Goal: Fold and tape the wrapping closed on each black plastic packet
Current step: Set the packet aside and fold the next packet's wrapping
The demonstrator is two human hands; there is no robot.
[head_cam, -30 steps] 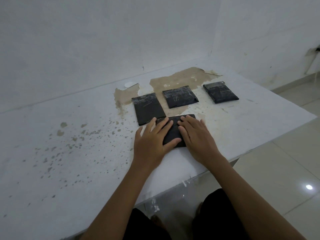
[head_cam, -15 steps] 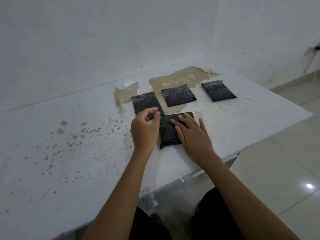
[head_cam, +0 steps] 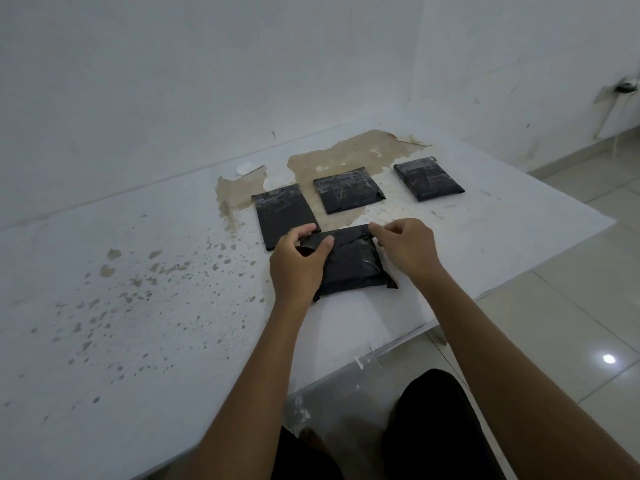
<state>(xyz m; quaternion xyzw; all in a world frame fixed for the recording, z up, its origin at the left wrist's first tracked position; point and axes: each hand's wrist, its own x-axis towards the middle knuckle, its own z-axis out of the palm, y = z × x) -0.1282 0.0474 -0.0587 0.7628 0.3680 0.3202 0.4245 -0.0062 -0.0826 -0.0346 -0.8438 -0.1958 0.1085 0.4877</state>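
Note:
A black plastic packet [head_cam: 353,265] lies on the white table [head_cam: 138,306] in front of me, its far flap folded over toward me. My left hand [head_cam: 298,265] pinches the flap's left end between thumb and fingers. My right hand [head_cam: 405,244] grips the flap's right corner at the packet's far edge. Three more black packets lie behind it: the left packet [head_cam: 282,211] beside my left hand, the middle packet [head_cam: 346,188], and the right packet [head_cam: 427,181]. Each of these shows shiny tape across its far end.
The tabletop has a large brown patch of peeled surface [head_cam: 346,157] under the far packets and speckled spots to the left. A small white round object [head_cam: 246,168] sits near the wall. The table's front edge [head_cam: 398,344] runs just above my knees; tiled floor lies to the right.
Both hands lifted from pressing flat on the near packet. They moved to its far edge and took hold of the flap, left at the left end, right at the right corner.

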